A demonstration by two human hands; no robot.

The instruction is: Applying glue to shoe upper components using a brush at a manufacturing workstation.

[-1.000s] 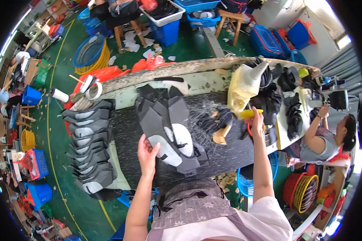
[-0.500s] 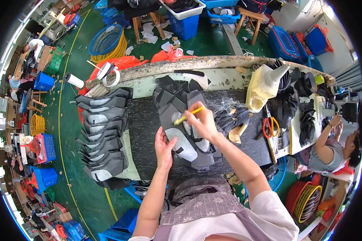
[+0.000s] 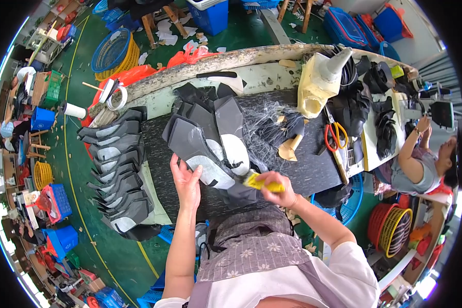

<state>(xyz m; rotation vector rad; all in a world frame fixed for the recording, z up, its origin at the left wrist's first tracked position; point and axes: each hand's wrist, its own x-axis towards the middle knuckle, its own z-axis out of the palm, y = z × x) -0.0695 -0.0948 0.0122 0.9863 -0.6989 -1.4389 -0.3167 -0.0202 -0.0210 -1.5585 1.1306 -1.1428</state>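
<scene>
My left hand [image 3: 187, 186] grips the lower left edge of a dark grey cut piece [image 3: 190, 142] with a pale patch, which looks like a shoe upper; the thumb lies on top. In my right hand [image 3: 285, 192] is a yellow-handled brush [image 3: 256, 181], its bristle end close to the piece's near right end. Whether the bristles touch it I cannot tell. Another grey piece with a white patch [image 3: 235, 150] lies just right of the held one, and more dark pieces [image 3: 203, 94] are heaped beyond. All this is over the dark tabletop [image 3: 161, 169].
Overlapping grey pieces [image 3: 119, 167] line the table's left side. To the right are tangled clear threads [image 3: 266, 119], orange-handled scissors [image 3: 335, 136] and a glue-smeared yellowish container [image 3: 313, 84] with a spout. A raised ledge [image 3: 190, 65] bounds the far edge. Another person [image 3: 421, 159] sits at the right.
My right hand has moved the brush from the piece's far part toward me and to the right. My left hand has tilted the piece and shifted it left. The whole view has shifted slightly.
</scene>
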